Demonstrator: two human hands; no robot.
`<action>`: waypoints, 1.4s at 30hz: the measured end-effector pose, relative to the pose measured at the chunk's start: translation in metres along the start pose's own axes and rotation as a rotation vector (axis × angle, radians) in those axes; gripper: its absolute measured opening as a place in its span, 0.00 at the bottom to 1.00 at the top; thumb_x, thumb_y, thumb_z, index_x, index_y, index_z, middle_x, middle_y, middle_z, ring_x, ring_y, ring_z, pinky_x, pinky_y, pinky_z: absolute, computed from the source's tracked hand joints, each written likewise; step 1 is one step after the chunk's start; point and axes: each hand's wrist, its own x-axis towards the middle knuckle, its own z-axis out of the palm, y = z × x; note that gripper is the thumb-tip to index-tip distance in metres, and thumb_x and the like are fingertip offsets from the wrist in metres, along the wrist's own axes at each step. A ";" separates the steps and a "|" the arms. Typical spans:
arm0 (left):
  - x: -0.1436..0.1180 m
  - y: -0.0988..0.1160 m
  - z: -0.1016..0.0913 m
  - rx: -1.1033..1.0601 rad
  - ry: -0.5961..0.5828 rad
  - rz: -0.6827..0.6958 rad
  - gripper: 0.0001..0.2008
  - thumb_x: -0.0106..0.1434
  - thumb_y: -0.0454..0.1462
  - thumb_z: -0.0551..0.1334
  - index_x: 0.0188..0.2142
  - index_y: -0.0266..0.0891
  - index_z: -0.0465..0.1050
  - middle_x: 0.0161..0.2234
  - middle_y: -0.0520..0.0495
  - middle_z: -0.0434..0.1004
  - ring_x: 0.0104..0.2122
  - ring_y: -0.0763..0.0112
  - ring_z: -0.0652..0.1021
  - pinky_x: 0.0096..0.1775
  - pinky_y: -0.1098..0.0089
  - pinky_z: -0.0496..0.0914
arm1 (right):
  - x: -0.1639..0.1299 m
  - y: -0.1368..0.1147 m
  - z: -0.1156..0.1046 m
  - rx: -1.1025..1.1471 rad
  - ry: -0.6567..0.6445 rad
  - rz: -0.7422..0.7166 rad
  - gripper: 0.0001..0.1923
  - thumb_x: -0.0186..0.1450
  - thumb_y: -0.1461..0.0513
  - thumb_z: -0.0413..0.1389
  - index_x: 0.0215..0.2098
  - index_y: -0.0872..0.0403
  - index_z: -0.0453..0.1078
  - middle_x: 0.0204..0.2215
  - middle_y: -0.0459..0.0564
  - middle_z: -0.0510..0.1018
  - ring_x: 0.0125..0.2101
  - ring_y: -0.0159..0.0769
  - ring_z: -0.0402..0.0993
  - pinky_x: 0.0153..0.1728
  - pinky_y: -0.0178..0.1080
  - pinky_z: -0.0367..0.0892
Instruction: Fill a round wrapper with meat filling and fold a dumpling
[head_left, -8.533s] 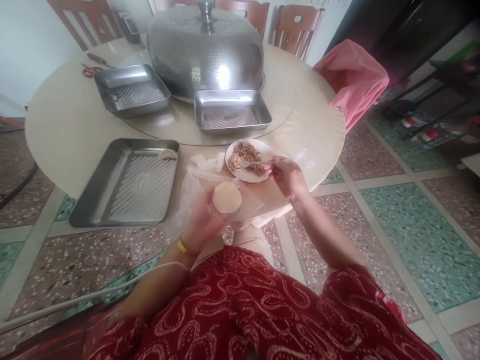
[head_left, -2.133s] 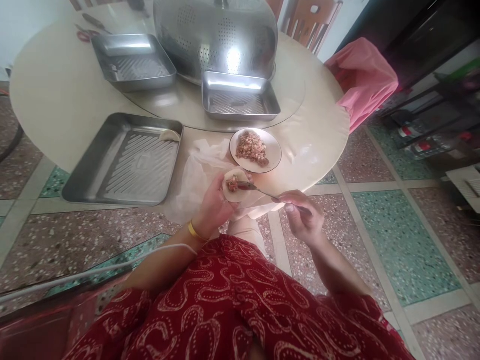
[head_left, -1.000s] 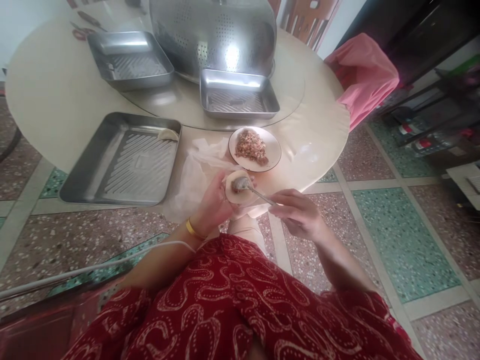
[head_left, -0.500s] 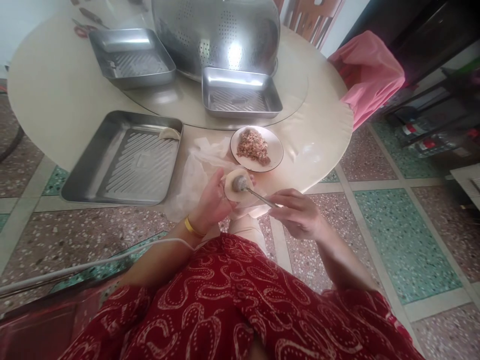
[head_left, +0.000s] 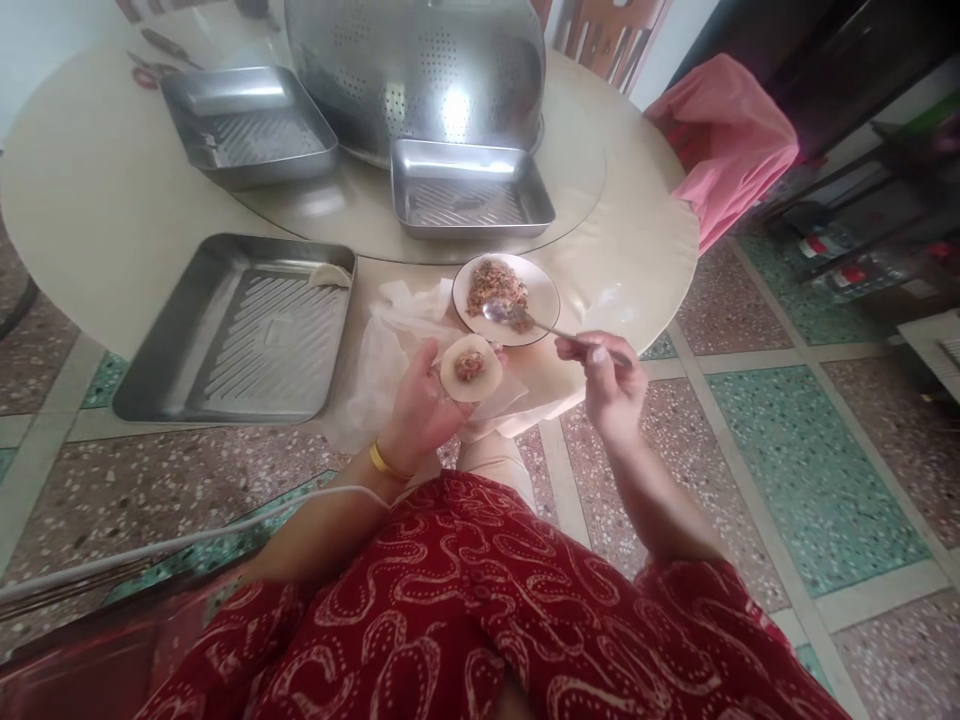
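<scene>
A round dumpling wrapper (head_left: pixel 490 384) rests in my left hand (head_left: pixel 425 405), whose fingers curve under and around it. On the wrapper's middle sits a small mound of meat filling (head_left: pixel 470 366). My right hand (head_left: pixel 613 385) grips a metal spoon (head_left: pixel 551 327) by its handle. The spoon's bowl is over the white plate (head_left: pixel 546 285), at the near side of the heap of minced filling (head_left: pixel 491 281). Left of my left hand lies crumpled translucent wrapping (head_left: pixel 381 345).
A large metal tray (head_left: pixel 202 300) at the left holds one folded dumpling (head_left: pixel 330 275). Two smaller trays (head_left: pixel 255 175) (head_left: pixel 472 228) and a big perforated steel colander (head_left: pixel 412 70) stand farther back. Scissors (head_left: pixel 146 77) lie at the far left. Pink cloth (head_left: pixel 731 130) covers a chair at right.
My right hand has lifted the spoon from the wrapper and moved it up to the plate. Filling now shows on the wrapper. My left hand stays about where it was.
</scene>
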 end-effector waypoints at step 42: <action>0.006 -0.032 0.043 0.146 -0.144 -0.172 0.29 0.73 0.48 0.41 0.52 0.30 0.72 0.41 0.39 0.81 0.47 0.59 0.79 0.56 0.60 0.70 | 0.009 -0.011 -0.016 -0.251 -0.237 -0.039 0.26 0.70 0.41 0.38 0.50 0.37 0.71 0.43 0.42 0.81 0.61 0.42 0.65 0.66 0.61 0.49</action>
